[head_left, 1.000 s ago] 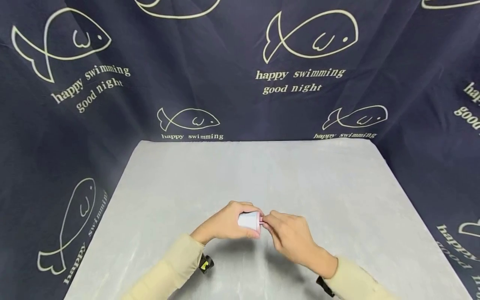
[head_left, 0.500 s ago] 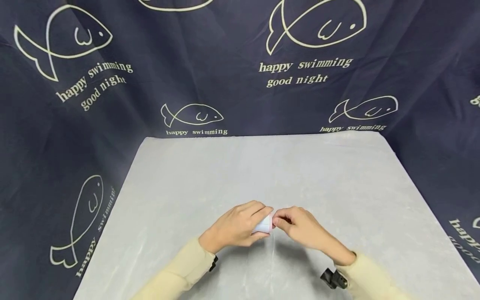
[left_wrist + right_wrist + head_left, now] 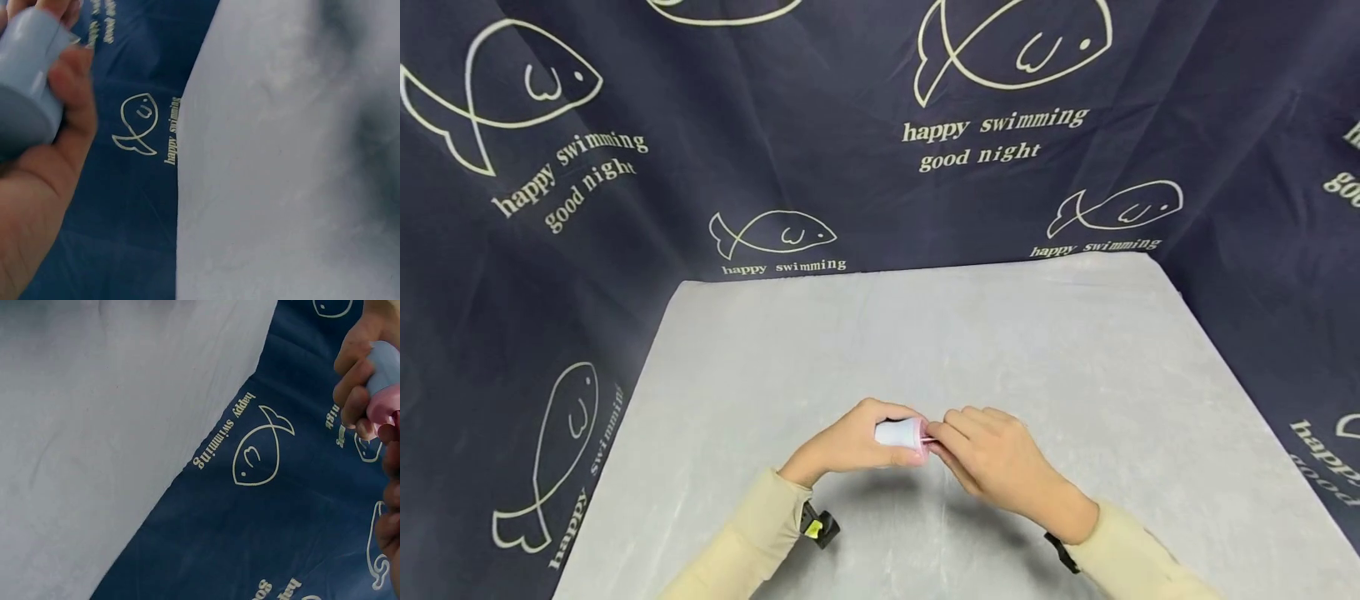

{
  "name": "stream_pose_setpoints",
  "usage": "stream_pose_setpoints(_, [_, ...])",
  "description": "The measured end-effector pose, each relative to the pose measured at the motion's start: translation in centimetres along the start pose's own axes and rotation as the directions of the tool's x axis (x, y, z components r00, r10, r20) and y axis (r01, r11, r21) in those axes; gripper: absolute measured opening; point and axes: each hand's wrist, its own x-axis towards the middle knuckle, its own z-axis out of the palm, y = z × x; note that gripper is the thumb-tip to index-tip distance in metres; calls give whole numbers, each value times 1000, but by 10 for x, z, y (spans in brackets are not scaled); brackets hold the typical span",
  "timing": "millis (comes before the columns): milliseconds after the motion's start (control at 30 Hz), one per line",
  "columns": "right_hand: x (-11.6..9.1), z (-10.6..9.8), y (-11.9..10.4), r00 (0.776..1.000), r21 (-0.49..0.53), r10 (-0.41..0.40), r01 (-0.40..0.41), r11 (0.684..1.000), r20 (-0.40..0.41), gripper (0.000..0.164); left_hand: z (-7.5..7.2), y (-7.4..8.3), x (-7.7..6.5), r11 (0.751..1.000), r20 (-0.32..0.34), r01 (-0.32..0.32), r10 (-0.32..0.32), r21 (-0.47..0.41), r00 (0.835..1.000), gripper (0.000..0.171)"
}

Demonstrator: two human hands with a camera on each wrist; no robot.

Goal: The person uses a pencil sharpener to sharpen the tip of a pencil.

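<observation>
My left hand grips a small pale-blue cylinder with a pink end, held on its side above the table with the pink end facing right. In the left wrist view, its flat blue base shows inside the curled fingers. My right hand is up against the pink end, its fingertips pinching a thin pinkish rod that sticks out there. Most of the rod is hidden by those fingers.
A table with a light grey cover lies under both hands. Dark blue curtains printed with fish and lettering hang behind it and at its sides. Each sleeve has a dark strap at the wrist.
Both hands and the cylinder shift right and tilt, then come back left. The right hand turns over and back at the pink end. The rod, hidden half a second ago, shows again.
</observation>
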Motion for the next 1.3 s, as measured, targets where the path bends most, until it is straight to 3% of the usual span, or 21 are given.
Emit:
stream_pose_setpoints(133, [2,3,-3,997,-87,-66,62,994,-44,33,-3,-4,0,989,81,52,-41,-138,996,32])
stream_pose_setpoints(267, [2,3,-8,999,-80,-32,29,996,-39,35,0,-5,0,989,62,15,-6,-146,998,31])
stream_pose_setpoints(367, [4,0,-11,997,24,71,-72,997,44,34,5,-4,-2,996,-7,-90,90,20,996,31])
stream_pose_setpoints(433, [5,-4,-11,974,129,167,-187,974,155,27,9,-3,-3,961,-38,-178,190,212,981,35])
stream_pose_setpoints(467, [6,-7,-10,945,197,221,-270,943,239,23,10,-2,-4,923,-41,-221,246,315,969,37])
stream_pose_setpoints(533, [9,-11,-7,849,333,307,-466,820,431,18,13,0,-4,790,-12,-308,371,531,928,41])
stream_pose_setpoints(567, [9,-12,-4,787,407,320,-565,717,528,16,14,1,-3,688,23,-348,435,637,900,41])
stream_pose_setpoints(600, [10,-13,0,717,466,318,-663,585,621,18,15,3,-2,566,69,-382,495,730,866,39])
stream_pose_setpoints(667, [8,-13,6,577,516,261,-814,268,774,23,17,4,0,270,188,-417,599,868,779,31])
stream_pose_setpoints(733, [4,-10,12,483,489,172,-872,8,859,27,18,4,2,14,289,-400,668,917,686,28])
stream_pose_setpoints(767, [1,-9,13,452,465,139,-881,-81,881,30,20,3,2,-71,321,-379,686,923,653,28])
stream_pose_setpoints(800, [-1,-7,13,428,442,125,-889,-122,895,32,21,1,2,-116,335,-360,695,926,636,27])
stream_pose_setpoints(833, [-2,-5,13,420,435,130,-891,-129,898,33,21,-2,2,-132,335,-347,699,929,632,26])
stream_pose_setpoints(867, [-4,-3,12,431,448,151,-889,-98,889,33,22,-4,1,-92,314,-353,695,931,647,23])
stream_pose_setpoints(900, [-6,-2,9,451,463,189,-886,-23,872,32,23,-8,-1,-33,285,-361,682,932,674,22])
stream_pose_setpoints(967, [-11,0,2,517,476,284,-855,203,807,28,27,-14,-5,114,213,-364,638,924,740,31])
stream_pose_setpoints(1033, [-16,3,-7,604,439,360,-782,443,711,20,31,-20,-10,302,128,-350,568,886,813,45])
stream_pose_setpoints(1133, [-25,7,-17,776,328,373,-575,750,508,9,33,-22,-14,561,17,-280,428,779,904,53])
stream_pose_setpoints(1200, [-27,11,-18,885,245,309,-404,881,349,13,30,-19,-13,712,-40,-207,313,672,949,52])
stream_pose_setpoints(1233, [-28,13,-17,927,176,264,-317,932,267,17,27,-16,-12,766,-59,-166,257,621,965,50])
stream_pose_setpoints(1300, [-26,17,-12,979,30,163,-167,985,126,26,20,-10,-8,857,-80,-86,147,508,986,46])
